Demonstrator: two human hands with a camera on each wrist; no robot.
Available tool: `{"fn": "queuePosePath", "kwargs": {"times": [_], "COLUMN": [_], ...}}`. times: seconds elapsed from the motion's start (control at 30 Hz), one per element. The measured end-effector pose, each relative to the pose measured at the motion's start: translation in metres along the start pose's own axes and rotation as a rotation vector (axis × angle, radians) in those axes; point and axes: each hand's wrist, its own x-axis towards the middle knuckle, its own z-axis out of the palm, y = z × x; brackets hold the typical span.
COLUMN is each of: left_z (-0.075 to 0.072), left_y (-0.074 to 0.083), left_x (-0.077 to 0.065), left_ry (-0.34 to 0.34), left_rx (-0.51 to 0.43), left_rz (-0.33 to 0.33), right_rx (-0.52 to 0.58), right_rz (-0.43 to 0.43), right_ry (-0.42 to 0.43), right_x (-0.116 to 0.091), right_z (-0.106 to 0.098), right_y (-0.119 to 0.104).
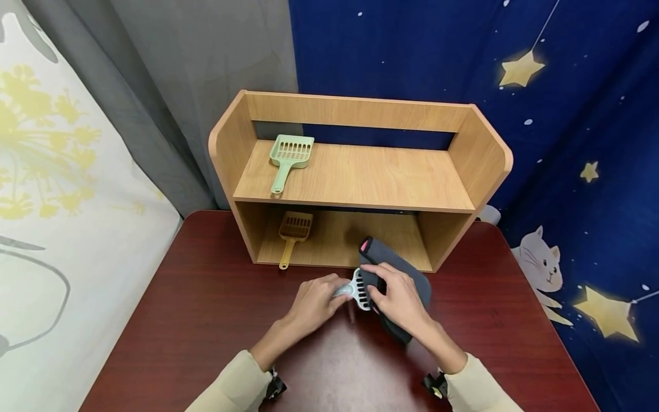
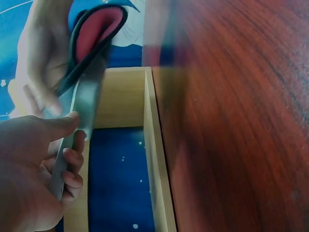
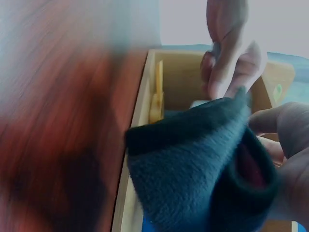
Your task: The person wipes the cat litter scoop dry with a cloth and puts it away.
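Note:
My left hand (image 1: 320, 296) grips the handle of a pale blue-grey litter scoop (image 1: 358, 290), thumb on top and fingers curled beneath in the left wrist view. Around the far part of the scoop's slotted head, my right hand (image 1: 397, 294) holds a folded dark grey cloth (image 1: 419, 283) with black edging. Pink lining (image 2: 99, 31) shows inside its fold. Fuzzy grey cloth (image 3: 183, 179) fills much of the right wrist view and covers most of the scoop there. Both hands are above the table, just in front of the shelf.
A two-tier wooden shelf (image 1: 381, 177) stands on the dark red table (image 1: 206, 320). On its upper board lies a green litter scoop (image 1: 284, 166); a yellow litter scoop (image 1: 288, 249) lies on the lower board, its handle reaching past the front edge. Curtains hang behind.

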Motion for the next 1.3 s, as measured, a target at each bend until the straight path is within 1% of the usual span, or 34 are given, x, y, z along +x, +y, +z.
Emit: {"fn": "queuePosePath", "kwargs": {"times": [0.07,0.13,0.23,0.3,0.37,0.43,0.53,0.67,0.77,0.87,1.0,1.13,1.2,1.3], "left_z": [0.002,0.003,0.003,0.002,0.001,0.001,-0.001,-0.004,-0.008,-0.012,-0.017,-0.022,-0.024,-0.025], "left_y": [0.001,0.002,0.002,0.002,0.001,0.0,-0.003,-0.006,-0.009,-0.012,-0.017,-0.021,-0.022,-0.022], "left_x": [0.001,0.001,0.001,0.001,0.001,0.001,0.0,-0.002,-0.003,-0.003,-0.002,0.0,0.0,0.003], "left_ry": [0.009,0.028,0.063,0.081,0.094,0.105,0.12,0.127,0.116,0.107,0.12,0.137,0.141,0.143], "left_rx": [-0.002,-0.003,0.0,0.011,0.022,0.026,0.025,0.027,0.015,-0.011,-0.021,-0.026,-0.027,-0.036], "left_rz": [0.008,0.018,0.036,0.05,0.06,0.061,0.056,0.03,0.004,-0.015,-0.04,-0.068,-0.082,-0.102], "right_rx": [0.051,0.1,0.127,0.11,0.068,0.016,-0.045,-0.038,0.015,0.072,0.13,0.2,0.257,0.373], "right_rz": [-0.014,-0.025,-0.041,-0.048,-0.049,-0.045,-0.027,-0.001,0.037,0.086,0.153,0.196,0.196,0.187], "right_ry": [0.019,0.057,0.083,0.059,0.037,0.032,0.063,0.128,0.158,0.16,0.164,0.176,0.183,0.201], "right_x": [0.002,0.005,0.007,0.005,0.003,0.002,0.0,-0.006,-0.01,-0.014,-0.019,-0.025,-0.027,-0.028], "right_z": [0.006,0.008,0.007,0.006,0.002,-0.004,-0.016,-0.034,-0.046,-0.056,-0.064,-0.067,-0.066,-0.061], "right_y": [-0.006,-0.01,-0.009,-0.005,0.001,0.008,0.017,0.026,0.032,0.036,0.038,0.038,0.036,0.034]}}
